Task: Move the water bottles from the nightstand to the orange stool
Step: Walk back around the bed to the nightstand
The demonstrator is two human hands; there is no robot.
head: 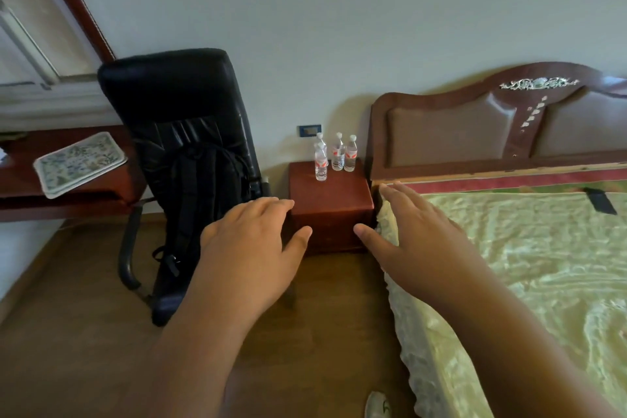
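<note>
The water bottles (337, 155) are small clear plastic ones with white caps and red-and-white labels, and each stands upright. Four can be counted: one in front at the left (320, 163), one right behind it and partly hidden (320, 141), one in the middle (338, 153) and one at the right (350, 153). They cluster close together at the back of the nightstand (330, 207), near the wall; whether they touch one another cannot be told. How full they are cannot be told either.

The nightstand is a low box of dark red-brown wood, standing between a black chair (176, 132) and the bed (529, 248). On the wall just behind the bottles sits one small dark socket plate (309, 130).

Both hands are stretched out toward the nightstand, palms down, fingers straight and spread, holding nothing. The left hand (251, 248) hangs before the nightstand's left front corner; the right hand (417, 237) hangs over the edge of the bed beside the nightstand's right side. They are apart, with the nightstand's front showing between the thumbs, and neither reaches the bottles.

One black backpack (196, 200) leans on the chair's seat. The bed has a carved wooden headboard (475, 125) and a pale green, shiny cover. At far left a red-brown table (68, 204) carries one patterned tray (79, 163). The floor (84, 349) is brown wood.
</note>
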